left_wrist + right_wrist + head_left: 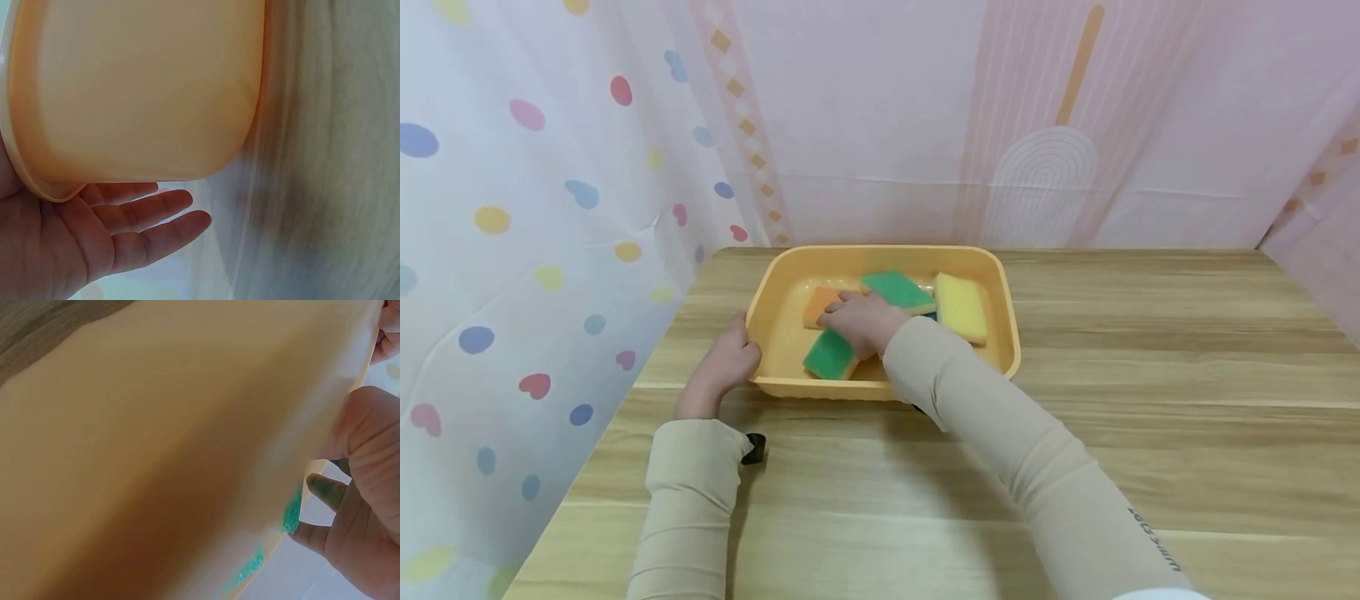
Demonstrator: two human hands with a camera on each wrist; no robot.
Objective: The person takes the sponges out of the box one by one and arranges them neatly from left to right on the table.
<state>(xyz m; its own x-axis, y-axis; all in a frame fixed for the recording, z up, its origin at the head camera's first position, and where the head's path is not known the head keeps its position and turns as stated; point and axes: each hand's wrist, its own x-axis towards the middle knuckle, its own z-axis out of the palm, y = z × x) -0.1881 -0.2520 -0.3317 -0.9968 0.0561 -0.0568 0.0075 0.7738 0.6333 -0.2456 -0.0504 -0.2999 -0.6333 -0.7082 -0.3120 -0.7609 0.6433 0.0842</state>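
Head view: a yellow tub (pixel 820 388) stands at the back edge of the wooden counter (pixel 1150 375), nearer its back left corner than its back right one. Inside lie an orange sponge (pixel 818 305), a yellow sponge (pixel 961 308) by the tub's right wall, a green-topped sponge (pixel 897 289) toward the back wall, and another green sponge (pixel 830 358) near the front wall. The left hand (pixel 726 362) holds the tub's left rim. The right hand (pixel 865 323) reaches in over the front rim, its fingers over the orange sponge and just beside the front green one. Both arms wear beige sleeves (pixel 688 508); a small black object (pixel 754 448) sits beside the left cuff. A dotted curtain (pixel 490 333) hangs along the counter's left edge, a pink curtain (pixel 880 108) behind its back edge.

Left wrist view: three fingers (pixel 156 244) stretch out, slightly spread, along the tub's outer wall, with the rim lying in the hand.

Right wrist view: the tub's wall fills most of the picture. The right hand's fingers stand apart, one tip at a green patch of sponge; I cannot tell whether they pinch it.
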